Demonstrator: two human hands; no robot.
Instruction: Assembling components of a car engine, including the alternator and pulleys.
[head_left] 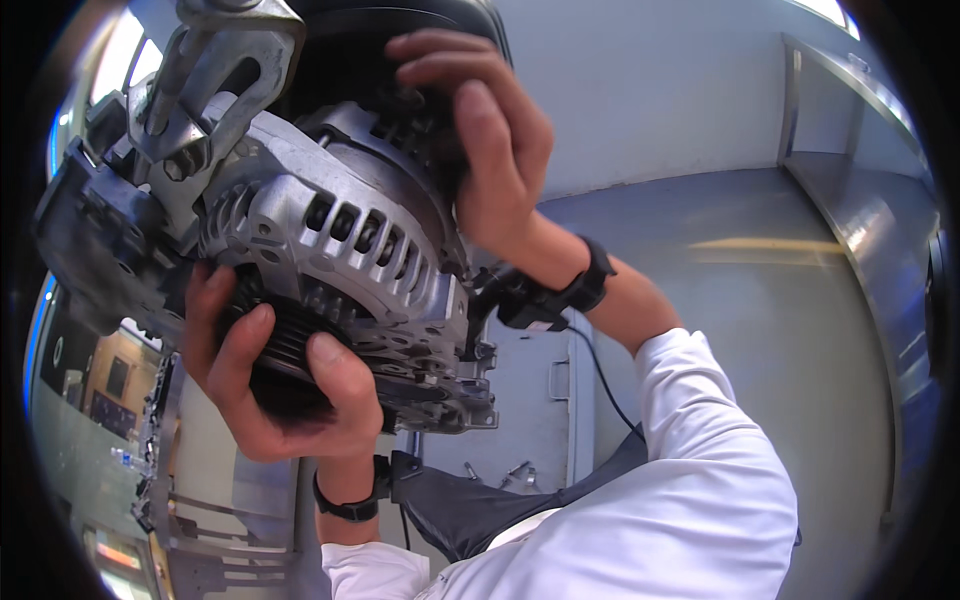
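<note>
A silver alternator (285,155) with a slotted, vented housing fills the upper left, mounted among other cast metal engine parts. My left hand (345,395) is curled round its black ribbed pulley (285,340), thumb on the near side and fingers on the left. At the alternator's back right, my right hand (505,165) is raised with fingers stretched to the left and slightly apart, beside dark fittings (405,110). Whether its palm touches them is hidden. Above the housing stands a thick metal bracket (270,60) with a bolt.
A black rounded object (390,20) stands behind the alternator. A dark engine part (110,235) juts out on the left. Below lies a grey panel with a handle (558,380) and small metal pieces (515,475). A black cable (605,375) runs from my right wrist. A metal-framed structure (850,215) stands right.
</note>
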